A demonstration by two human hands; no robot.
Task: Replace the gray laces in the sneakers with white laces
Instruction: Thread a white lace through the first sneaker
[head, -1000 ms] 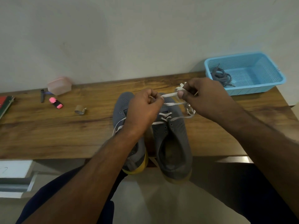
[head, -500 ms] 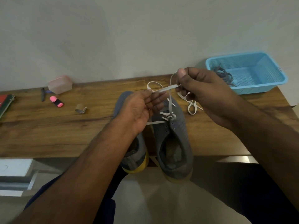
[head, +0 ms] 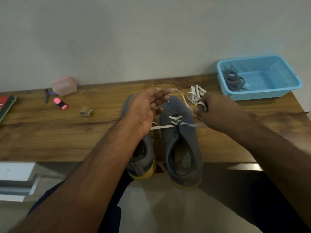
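Observation:
Two gray sneakers with yellow soles stand side by side at the table's front edge. The right sneaker [head: 182, 142] has a white lace [head: 175, 122] through its lowest eyelets. My forearm covers most of the left sneaker [head: 143, 159]. My left hand [head: 144, 108] hovers over the toes, fingers stretched out, with a lace strand caught at the fingertips. That strand curves to my right hand [head: 213, 109], which is closed on the lace, a loop around one finger. Behind it lies the bunched remainder of white lace [head: 196, 95]. Gray laces [head: 234, 81] lie in the blue basket [head: 259, 95].
The wooden table [head: 50, 135] meets the wall at the back. At left are a pink box [head: 64, 85], a dark pen [head: 46, 96], a pink highlighter [head: 61, 103], a small cardboard roll [head: 85, 111] and a red book [head: 5, 105]. White papers [head: 15, 170] lie below.
My hands have drawn apart. The right hand moved right and down with the lace looped on a finger. The left hand's fingers have straightened out from a tight pinch.

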